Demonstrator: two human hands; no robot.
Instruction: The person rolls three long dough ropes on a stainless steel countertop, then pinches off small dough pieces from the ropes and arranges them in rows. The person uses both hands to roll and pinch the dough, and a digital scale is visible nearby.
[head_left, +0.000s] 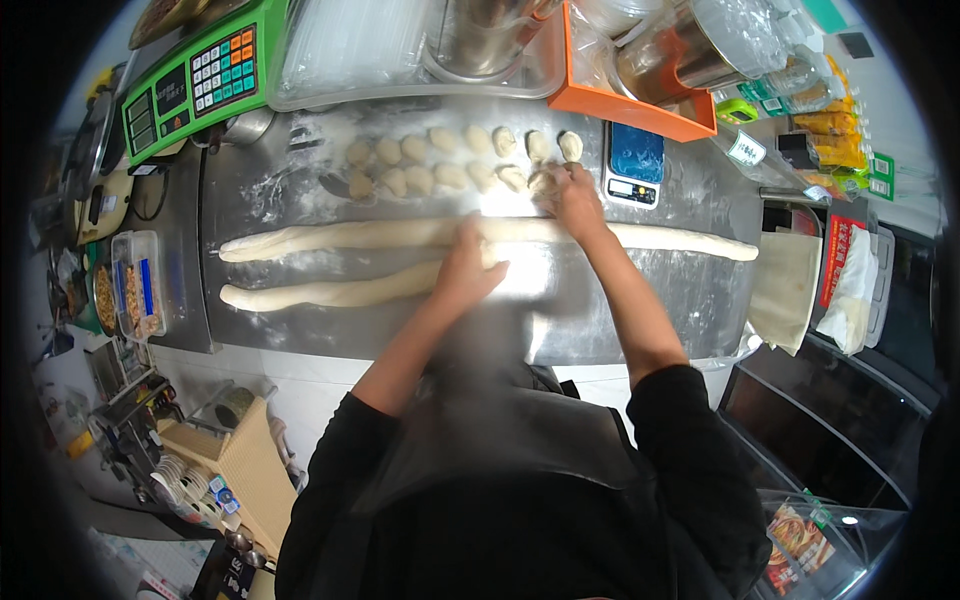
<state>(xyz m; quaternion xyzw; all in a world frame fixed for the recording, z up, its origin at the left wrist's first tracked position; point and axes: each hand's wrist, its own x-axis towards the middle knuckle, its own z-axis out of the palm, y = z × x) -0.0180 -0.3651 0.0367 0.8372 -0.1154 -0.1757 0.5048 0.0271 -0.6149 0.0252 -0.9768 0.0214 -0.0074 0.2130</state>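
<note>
Two long ropes of pale dough lie across a steel worktop. The shorter, nearer dough rope (322, 295) runs from the left to my left hand (469, 264), whose fingers close around its right end. Behind it, the longer dough rope (360, 235) stretches almost the width of the worktop and passes under my right wrist. My right hand (579, 201) reaches over it to a small dough piece (541, 182) at the right end of the front row, fingers around it. Several more dough pieces (450, 176) sit in two rows to the left.
A small digital kitchen scale (636, 163) stands right of the dough rows. Along the back are a green pricing scale (196, 82), a clear plastic tub (352, 52) and an orange bin (637, 112). Flour is dusted over the steel worktop (300, 334). A cloth (785, 289) hangs at the right edge.
</note>
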